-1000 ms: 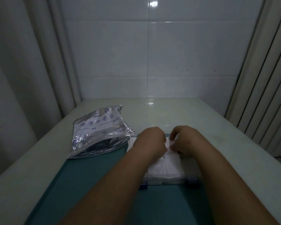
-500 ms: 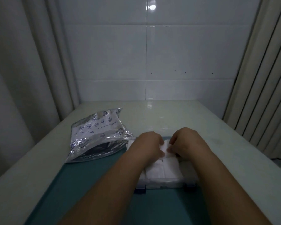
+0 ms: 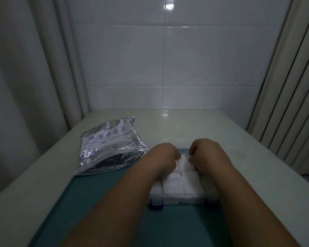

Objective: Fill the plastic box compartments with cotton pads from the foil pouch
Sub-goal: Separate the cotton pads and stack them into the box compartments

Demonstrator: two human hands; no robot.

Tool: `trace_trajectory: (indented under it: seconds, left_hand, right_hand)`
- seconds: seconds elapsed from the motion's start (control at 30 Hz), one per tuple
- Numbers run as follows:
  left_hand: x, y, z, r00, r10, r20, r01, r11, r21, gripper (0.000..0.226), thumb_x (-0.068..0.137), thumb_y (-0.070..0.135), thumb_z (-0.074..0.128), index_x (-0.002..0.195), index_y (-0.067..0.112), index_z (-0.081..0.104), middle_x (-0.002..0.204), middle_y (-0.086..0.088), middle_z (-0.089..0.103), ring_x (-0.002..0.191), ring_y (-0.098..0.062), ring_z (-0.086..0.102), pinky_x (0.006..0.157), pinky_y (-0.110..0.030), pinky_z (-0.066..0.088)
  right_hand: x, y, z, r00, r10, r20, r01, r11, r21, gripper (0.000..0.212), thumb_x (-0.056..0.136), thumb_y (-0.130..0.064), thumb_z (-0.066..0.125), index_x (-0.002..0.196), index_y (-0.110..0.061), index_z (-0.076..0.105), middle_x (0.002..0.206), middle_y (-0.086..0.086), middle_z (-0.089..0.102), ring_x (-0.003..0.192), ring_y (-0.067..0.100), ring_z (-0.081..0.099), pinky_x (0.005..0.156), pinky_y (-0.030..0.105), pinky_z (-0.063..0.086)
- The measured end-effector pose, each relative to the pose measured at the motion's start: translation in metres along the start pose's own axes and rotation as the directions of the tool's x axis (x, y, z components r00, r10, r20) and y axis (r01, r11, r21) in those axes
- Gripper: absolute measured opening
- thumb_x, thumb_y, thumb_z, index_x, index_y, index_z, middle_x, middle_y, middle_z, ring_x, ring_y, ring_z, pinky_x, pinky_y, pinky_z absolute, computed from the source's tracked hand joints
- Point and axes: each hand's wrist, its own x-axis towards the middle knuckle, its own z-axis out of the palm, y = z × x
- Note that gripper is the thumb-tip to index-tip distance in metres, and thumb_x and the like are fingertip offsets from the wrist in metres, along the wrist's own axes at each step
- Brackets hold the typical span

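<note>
- Head view, looking down at two bare hands that meet over a clear plastic box point(image 3: 177, 197) low in the middle of the frame.
- The left hand point(image 3: 165, 155) has its fingers curled under and bunched together, pinching the left edge of a white cotton pad point(image 3: 184, 162) at the far end of the box.
- The right hand point(image 3: 208, 156) mirrors it, fingers curled and closed on the same pad's right edge; the fingertips themselves are tucked out of sight.
- The two hands sit just beside each other, knuckles up, with the pad bunched between them.
- Nearer the viewer, the box compartments show white cotton pads lying flat, split by thin dividers.
- Two dark blue latches point(image 3: 157, 205) hang from the box's near edge.
- The box rests on a teal mat point(image 3: 96, 202) that runs toward 6 o'clock.
- A silver foil pouch point(image 3: 109, 145) lies at 10 o'clock from the hands, near the box, partly on the mat and partly on the pale table point(image 3: 257, 166); its mouth faces the viewer and gapes.
- Both bare forearms reach in from 6 o'clock.
- White wall tiles point(image 3: 203, 59) stand at 12 o'clock, with pale curtains point(image 3: 25, 77) at 9 and 3 o'clock.
</note>
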Motion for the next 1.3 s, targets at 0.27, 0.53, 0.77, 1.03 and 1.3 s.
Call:
trace_trajectory:
  seconds: [0.27, 0.53, 0.77, 1.03, 1.3]
  left_hand:
    - [-0.006, 0.002, 0.007, 0.999, 0.044, -0.028, -0.042, 0.995, 0.087, 0.033, 0.094, 0.01, 0.05, 0.123, 0.014, 0.065, 0.123, -0.016, 0.051, 0.113, -0.032, 0.055, 0.091, -0.032, 0.044]
    - [-0.011, 0.0, 0.004, 0.983, 0.017, -0.181, -0.019, 1.0, -0.008, 0.042, 0.086, 0.012, 0.062, 0.125, 0.027, 0.062, 0.124, -0.007, 0.05, 0.114, -0.028, 0.054, 0.093, -0.033, 0.041]
    - [-0.019, -0.003, 0.004, 0.957, -0.051, -0.284, 0.038, 0.998, -0.051, 0.026, 0.088, 0.009, 0.058, 0.105, 0.024, 0.071, 0.115, -0.001, 0.066, 0.109, -0.022, 0.057, 0.091, -0.027, 0.043]
    - [-0.037, -0.023, -0.014, 0.863, -0.219, -0.455, 0.107, 0.96, -0.259, 0.027, 0.092, 0.007, 0.054, 0.108, 0.021, 0.07, 0.113, 0.0, 0.065, 0.105, -0.018, 0.059, 0.092, -0.031, 0.048]
    - [-0.046, -0.035, -0.008, 0.862, -0.328, -0.387, 0.266, 0.942, -0.207, 0.023, 0.087, 0.028, 0.066, 0.105, 0.015, 0.069, 0.109, -0.004, 0.066, 0.099, -0.018, 0.059, 0.079, -0.023, 0.041]
  right_hand:
    - [0.001, -0.001, 0.006, 0.993, -0.012, 0.119, 0.009, 1.0, 0.026, 0.033, 0.082, -0.023, 0.067, 0.111, -0.008, 0.07, 0.113, 0.013, 0.067, 0.104, 0.025, 0.062, 0.093, 0.032, 0.05]
    - [-0.001, -0.007, 0.002, 0.993, -0.015, 0.12, 0.018, 0.999, -0.028, 0.036, 0.089, -0.019, 0.059, 0.123, -0.011, 0.065, 0.125, 0.013, 0.062, 0.114, 0.027, 0.059, 0.096, 0.031, 0.046]
    - [0.001, -0.013, 0.002, 0.998, 0.006, 0.057, -0.005, 1.0, -0.01, 0.034, 0.089, -0.023, 0.059, 0.118, -0.009, 0.067, 0.119, 0.011, 0.065, 0.108, 0.024, 0.061, 0.094, 0.031, 0.05]
    - [-0.014, -0.004, -0.007, 0.989, -0.12, -0.083, 0.127, 0.987, 0.098, 0.03, 0.089, -0.011, 0.054, 0.113, -0.015, 0.071, 0.119, 0.007, 0.066, 0.108, 0.023, 0.061, 0.087, 0.024, 0.045]
    - [-0.02, -0.005, -0.005, 0.99, -0.14, 0.004, 0.138, 0.978, 0.159, 0.028, 0.081, -0.023, 0.07, 0.11, -0.025, 0.073, 0.113, 0.003, 0.068, 0.099, 0.02, 0.062, 0.084, 0.027, 0.052]
